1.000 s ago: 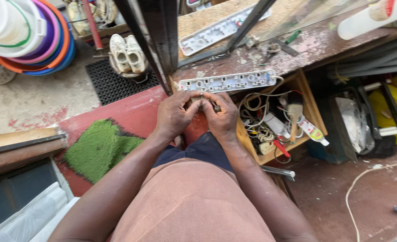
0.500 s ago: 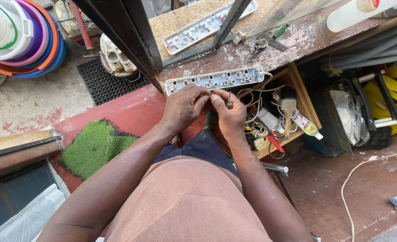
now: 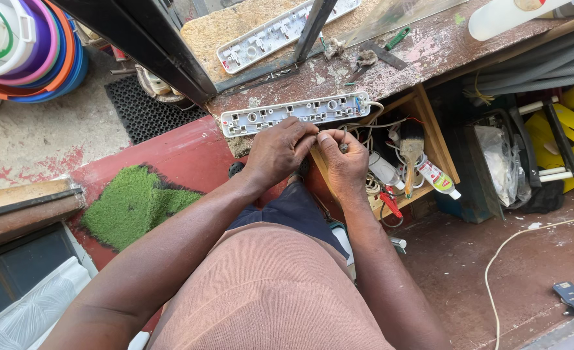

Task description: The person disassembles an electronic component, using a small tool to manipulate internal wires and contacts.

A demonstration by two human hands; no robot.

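Two hands point(image 3: 313, 152) above seemingly worn workbench point(image 3: 423, 55)

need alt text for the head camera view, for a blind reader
Seen from above, a person's left hand and right hand meet over a small part beside a long white opened power strip on a worn workbench, above a wooden drawer of tools.

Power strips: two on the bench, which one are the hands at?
The nearer power strip, lying along the bench's front edge with wires at its right end. Both the left hand and right hand work just below it. The other strip lies farther back, untouched.
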